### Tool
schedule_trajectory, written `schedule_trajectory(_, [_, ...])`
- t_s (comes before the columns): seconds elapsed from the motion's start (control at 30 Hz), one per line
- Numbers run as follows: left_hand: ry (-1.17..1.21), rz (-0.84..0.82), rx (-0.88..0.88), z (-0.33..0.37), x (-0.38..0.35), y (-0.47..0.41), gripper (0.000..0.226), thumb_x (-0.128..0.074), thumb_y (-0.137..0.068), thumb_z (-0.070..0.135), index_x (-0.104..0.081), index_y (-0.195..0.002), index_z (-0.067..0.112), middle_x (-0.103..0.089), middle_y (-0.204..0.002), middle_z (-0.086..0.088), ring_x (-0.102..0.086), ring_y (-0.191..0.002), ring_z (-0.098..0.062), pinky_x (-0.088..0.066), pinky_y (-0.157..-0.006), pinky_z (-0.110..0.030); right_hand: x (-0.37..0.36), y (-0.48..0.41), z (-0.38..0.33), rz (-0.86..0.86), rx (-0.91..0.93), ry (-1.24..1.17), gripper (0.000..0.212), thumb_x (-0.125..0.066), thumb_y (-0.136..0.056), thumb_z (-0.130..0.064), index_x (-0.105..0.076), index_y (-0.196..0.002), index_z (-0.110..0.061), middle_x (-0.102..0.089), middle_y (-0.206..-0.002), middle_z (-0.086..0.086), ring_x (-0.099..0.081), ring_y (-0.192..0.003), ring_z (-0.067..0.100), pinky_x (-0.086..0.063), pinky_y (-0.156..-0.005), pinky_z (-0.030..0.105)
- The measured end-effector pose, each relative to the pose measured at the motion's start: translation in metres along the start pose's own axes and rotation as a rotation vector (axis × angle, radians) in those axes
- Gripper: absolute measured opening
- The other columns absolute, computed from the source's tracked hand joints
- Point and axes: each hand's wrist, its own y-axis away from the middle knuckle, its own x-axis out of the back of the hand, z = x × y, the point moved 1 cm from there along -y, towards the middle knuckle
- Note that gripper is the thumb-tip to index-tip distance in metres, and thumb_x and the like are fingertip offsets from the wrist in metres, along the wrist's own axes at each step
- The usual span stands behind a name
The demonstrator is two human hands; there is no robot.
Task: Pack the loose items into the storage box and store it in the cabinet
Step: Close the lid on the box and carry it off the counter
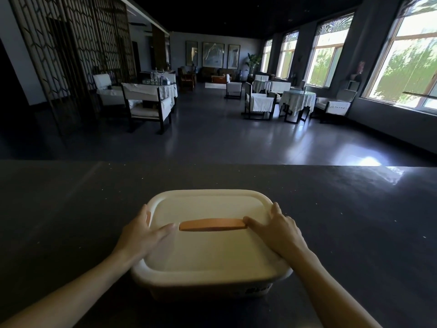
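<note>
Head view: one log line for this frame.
storage box: lid on, on dark counter | left hand: pressing lid, left side | right hand: pressing lid, right side

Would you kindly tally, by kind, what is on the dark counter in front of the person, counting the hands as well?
Cream storage box, lid on: 1
Orange handle on its lid: 1
Hands on the lid: 2, left hand and right hand
Total: 4
</note>
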Motion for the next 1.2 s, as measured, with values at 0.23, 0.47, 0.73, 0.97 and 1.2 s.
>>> schedule_trajectory(0.23, [-0.062, -0.012, -0.025, 0.018, -0.010, 0.005, 0.094, -0.069, -0.075, 0.046, -0.015, -0.146, 0.017, -0.044, -0.137, -0.010, -0.054, -0.101, -0.018, -0.045, -0.072, -0.027, 0.016, 0.006, 0.013, 0.018, -0.033, -0.002, 0.105, -0.043, -0.060, -0.086, -0.008, -0.142, -0.032, -0.053, -0.119, 0.012, -0.057, -0.093, 0.027, -0.042, -0.059, 0.032])
schedule_trajectory(0.47, [-0.119, -0.061, -0.087, 0.046, -0.023, 0.009, 0.099, -0.071, -0.071, 0.050, -0.017, -0.147, 0.017, -0.040, -0.143, -0.008, -0.048, -0.120, -0.026, -0.041, -0.080, -0.031, 0.041, 0.018, 0.043, 0.049, -0.065, 0.013, 0.099, -0.041, -0.064, -0.085, -0.019, -0.139, -0.024, -0.060, -0.109, 0.007, -0.053, -0.081, 0.021, -0.039, -0.054, 0.029])
schedule_trajectory(0.73, [-0.070, -0.150, -0.206, 0.090, -0.054, 0.026, 0.092, -0.073, -0.070, 0.045, -0.027, -0.143, 0.013, -0.048, -0.135, -0.011, -0.053, -0.112, -0.026, -0.043, -0.077, -0.030, 0.089, 0.052, 0.082, 0.196, -0.139, 0.062, 0.100, -0.040, -0.064, -0.084, -0.024, -0.139, -0.019, -0.060, -0.114, 0.012, -0.057, -0.100, 0.032, -0.038, -0.063, 0.034])
schedule_trajectory(0.97, [-0.018, -0.287, -0.401, 0.118, -0.084, 0.040, 0.076, -0.074, -0.071, 0.042, -0.041, -0.134, 0.013, -0.058, -0.118, -0.007, -0.052, -0.082, -0.012, -0.041, -0.061, -0.023, 0.115, 0.109, 0.109, 0.307, -0.306, 0.061, 0.100, -0.042, -0.065, -0.082, -0.026, -0.140, -0.017, -0.059, -0.119, 0.012, -0.055, -0.108, 0.033, -0.041, -0.075, 0.037])
schedule_trajectory(1.2, [-0.062, -0.466, -0.676, 0.147, -0.100, 0.067, 0.084, -0.075, -0.071, 0.040, -0.036, -0.139, 0.011, -0.047, -0.139, -0.011, -0.047, -0.122, -0.029, -0.036, -0.087, -0.030, 0.112, 0.202, 0.121, 0.467, -0.579, -0.014, 0.101, -0.043, -0.061, -0.084, -0.029, -0.137, -0.019, -0.056, -0.121, 0.012, -0.049, -0.113, 0.033, -0.042, -0.083, 0.038])
